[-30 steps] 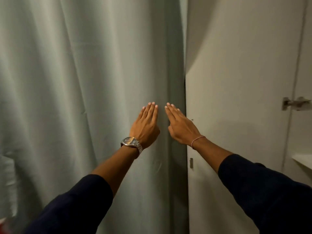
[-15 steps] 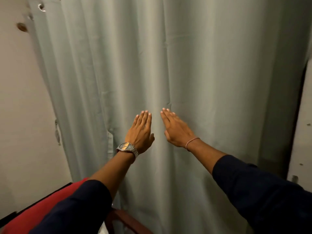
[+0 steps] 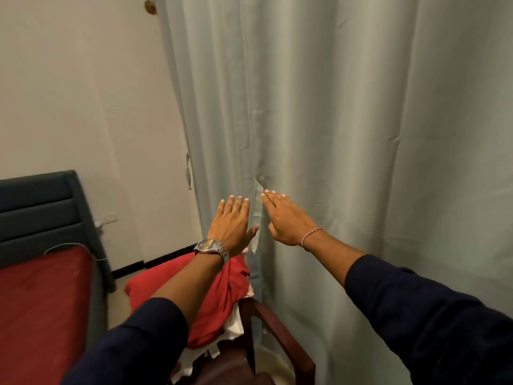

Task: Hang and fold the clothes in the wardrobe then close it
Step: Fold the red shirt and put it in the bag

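Observation:
A pale grey-green curtain [image 3: 333, 120] hangs across the wardrobe front and hides everything behind it. My left hand [image 3: 230, 226], with a metal watch on the wrist, is stretched out flat with straight fingers just left of a vertical slit in the curtain. My right hand [image 3: 286, 218], with a thin bracelet, lies flat against the cloth just right of that slit. Neither hand holds anything. A heap of red and white clothes [image 3: 219, 295] lies on a dark wooden chair [image 3: 280, 337] below my left forearm.
A bed with a red sheet [image 3: 41, 315] and a dark blue-grey headboard [image 3: 41, 212] stands at the left against a cream wall [image 3: 83, 93]. The chair stands close against the curtain's lower left.
The view has swung left along the curtain: the white door at the right is gone, and the wall, bed and chair with clothes have come in. Both hands stay flat, side by side.

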